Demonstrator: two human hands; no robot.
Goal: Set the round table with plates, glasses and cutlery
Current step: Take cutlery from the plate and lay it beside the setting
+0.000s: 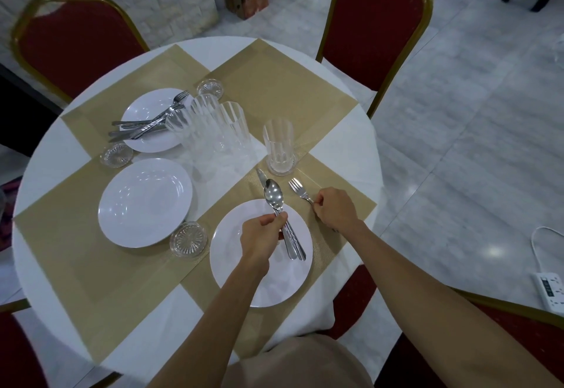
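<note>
From the head camera, the round bench [213, 51] wears a white cloth with gold placemats [283, 88] laid corner to corner. The left hand [262, 235] hovers over the nearest plate [244, 280], its fingers curled round the handles of a spoon [273, 194] and a knife [261, 175]. The spoon's bowl faces up and points away from the person, and the knife's blade shows just beyond it to the left. The right hand [334, 212] is just right of that plate, its fingers closed on the handle of a fork [299, 189] whose tines point away over the placemat (whether the fork touches the mat cannot be told). Just beyond the fork, a ribbed glass [279, 146] stands upright on a clear coaster. To the left lies a second plate [145, 203], bare, with a coaster [188, 238] just beside its near right edge. Farther back, a third plate [146, 112] carries a loose pile of cutlery [146, 126], and three more glasses [210, 131] stand clustered just to its right. Two other coasters sit near that plate, one at its near left [116, 155] and one beyond the glasses [209, 87]. Red chairs with gold frames [76, 45] stand round the bench.
</note>
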